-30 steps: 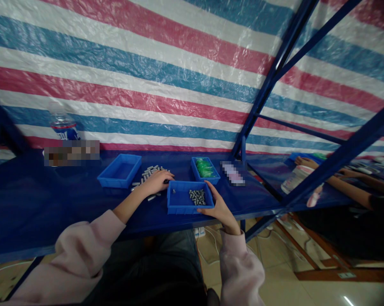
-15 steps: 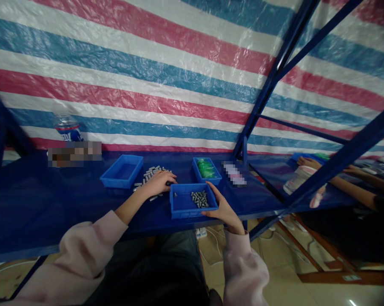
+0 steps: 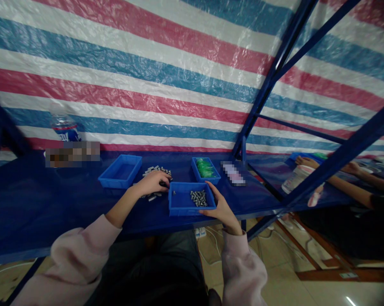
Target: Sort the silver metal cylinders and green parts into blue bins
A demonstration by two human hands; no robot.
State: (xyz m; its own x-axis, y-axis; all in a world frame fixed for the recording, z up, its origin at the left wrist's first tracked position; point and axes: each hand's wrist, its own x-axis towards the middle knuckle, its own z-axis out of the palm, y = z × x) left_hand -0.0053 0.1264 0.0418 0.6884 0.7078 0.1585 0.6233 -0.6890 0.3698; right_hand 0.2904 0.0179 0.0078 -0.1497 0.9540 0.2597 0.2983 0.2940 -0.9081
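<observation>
My right hand (image 3: 220, 205) grips the right end of a small blue plastic bin (image 3: 179, 211), thumb at the near side and fingers at the far corner. Inside, short grey metal-looking pieces (image 3: 198, 198) are heaped at the right, and one tiny piece lies near the far left corner. Just left of this bin, my left hand (image 3: 154, 182) is over a loose pile of small grey cylinders (image 3: 156, 169), its fingers curled. Something dark shows at its fingertips, too small to make out.
Another blue bin (image 3: 104, 182) stands on the blue table (image 3: 73, 204) at left. Behind the held bin is one with green bagged items (image 3: 206, 168), beside a blurred-out flat object (image 3: 233, 173). A bottle (image 3: 66, 127) stands far left. Blue frame bars and another person's arms (image 3: 348, 187) are at right.
My left hand has drawn back slightly left from the bin's far left corner, its fingers more curled over the pile. My right hand keeps its hold on the bin.
</observation>
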